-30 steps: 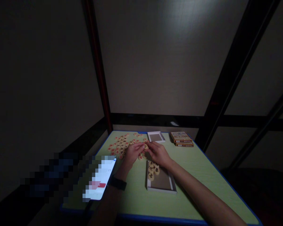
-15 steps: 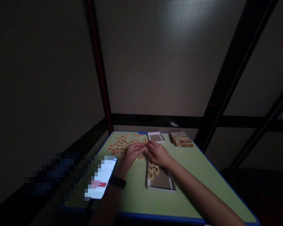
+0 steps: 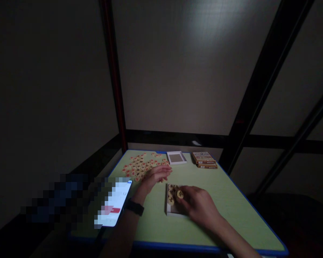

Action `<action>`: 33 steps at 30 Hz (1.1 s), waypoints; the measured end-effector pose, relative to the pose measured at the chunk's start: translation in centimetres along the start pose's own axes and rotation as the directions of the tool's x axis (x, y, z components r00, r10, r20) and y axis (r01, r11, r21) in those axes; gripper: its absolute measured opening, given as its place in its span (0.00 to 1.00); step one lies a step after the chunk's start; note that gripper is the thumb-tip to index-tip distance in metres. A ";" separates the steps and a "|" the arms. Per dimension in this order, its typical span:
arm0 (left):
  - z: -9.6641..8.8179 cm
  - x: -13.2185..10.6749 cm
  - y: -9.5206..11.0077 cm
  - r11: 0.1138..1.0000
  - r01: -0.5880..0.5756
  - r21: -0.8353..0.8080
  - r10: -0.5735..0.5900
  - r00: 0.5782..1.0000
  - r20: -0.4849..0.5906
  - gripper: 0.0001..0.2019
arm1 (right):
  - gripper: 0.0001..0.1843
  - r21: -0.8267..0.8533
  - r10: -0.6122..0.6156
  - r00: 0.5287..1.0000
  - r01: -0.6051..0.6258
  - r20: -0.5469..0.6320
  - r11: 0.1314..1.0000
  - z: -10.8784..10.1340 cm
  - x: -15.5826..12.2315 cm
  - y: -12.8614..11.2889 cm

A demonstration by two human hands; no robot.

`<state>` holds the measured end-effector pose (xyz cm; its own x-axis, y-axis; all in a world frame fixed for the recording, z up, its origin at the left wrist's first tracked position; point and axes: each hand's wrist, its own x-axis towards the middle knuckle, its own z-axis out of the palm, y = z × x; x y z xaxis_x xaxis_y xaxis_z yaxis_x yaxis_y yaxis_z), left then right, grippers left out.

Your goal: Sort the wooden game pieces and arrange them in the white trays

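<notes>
Right hand pinches piece edgewise — likely leaving its marking clear — box beneath fingertips; left hand loosely extended, hold unclear.

Table: lt. green top, blue edge trim. Directly on surf.: loose round pcs., red- & dk.-marked, spread at far L; near tray, white-walled, approx. ctr.; far tray, same type, nr. rear edge; box stack, printed, rear R, apart from far tray.
</notes>
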<state>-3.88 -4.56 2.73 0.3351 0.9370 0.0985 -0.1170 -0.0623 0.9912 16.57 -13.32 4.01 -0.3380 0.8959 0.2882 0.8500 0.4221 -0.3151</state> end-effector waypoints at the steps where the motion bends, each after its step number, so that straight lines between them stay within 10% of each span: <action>1: 0.0 0.2 -0.1 1.000 0.000 0.017 0.000 1.000 0.006 0.17 | 0.12 -0.038 0.034 0.999 -0.032 0.035 0.999 0.3 -0.7 -0.3; 33: 1.5 0.7 -1.4 0.952 0.036 0.304 -0.035 0.999 -0.011 0.05 | 0.17 -0.046 0.171 0.979 -0.166 0.111 0.985 1.9 -1.3 -0.7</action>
<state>-2.09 -4.31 1.51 0.3283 0.9425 0.0630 0.1851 -0.1296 0.9741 15.65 -14.48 2.13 -0.2309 0.9646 0.1277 0.9121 0.2603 -0.3169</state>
